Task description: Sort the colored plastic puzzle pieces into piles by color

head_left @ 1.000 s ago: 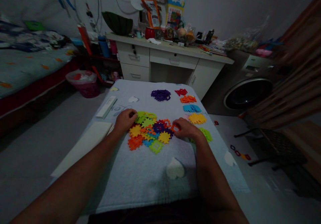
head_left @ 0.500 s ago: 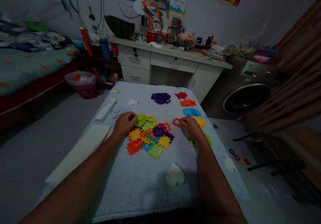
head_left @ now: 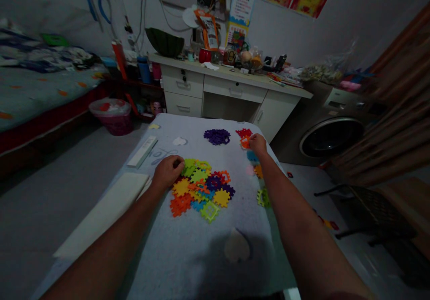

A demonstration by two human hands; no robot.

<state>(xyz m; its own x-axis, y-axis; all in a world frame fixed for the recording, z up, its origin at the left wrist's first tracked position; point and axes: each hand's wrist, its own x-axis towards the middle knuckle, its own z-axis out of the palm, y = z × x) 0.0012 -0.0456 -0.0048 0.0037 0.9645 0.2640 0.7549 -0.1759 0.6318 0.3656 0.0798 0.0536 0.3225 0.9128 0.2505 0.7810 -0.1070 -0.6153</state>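
My right hand [head_left: 258,144] is at the far right of the table, fingers pinched at an orange gear-edged plastic piece [head_left: 245,142] over the orange pile; it is hard to tell the piece from the pile. My left hand [head_left: 169,170] rests at the left edge of a mixed heap of gear-edged pieces [head_left: 199,186], fingers curled beside the green pieces [head_left: 190,165]; what they hold, if anything, is hidden. Near my right hand lie a red pile [head_left: 244,132] and a blue pile [head_left: 252,157]. My right forearm partly covers the yellow pieces [head_left: 258,171] and the green pile [head_left: 262,197].
A purple pile [head_left: 217,136] lies at the table's far middle. On the left are a long white box [head_left: 143,151] and a pale flat board [head_left: 104,215]. Behind the table stands a white desk [head_left: 235,87], with a washing machine [head_left: 331,134] at right.
My right hand has moved away from me with the orange ring-shaped piece, up to the orange pile. My left hand has stayed by the heap. The view has shifted slightly.
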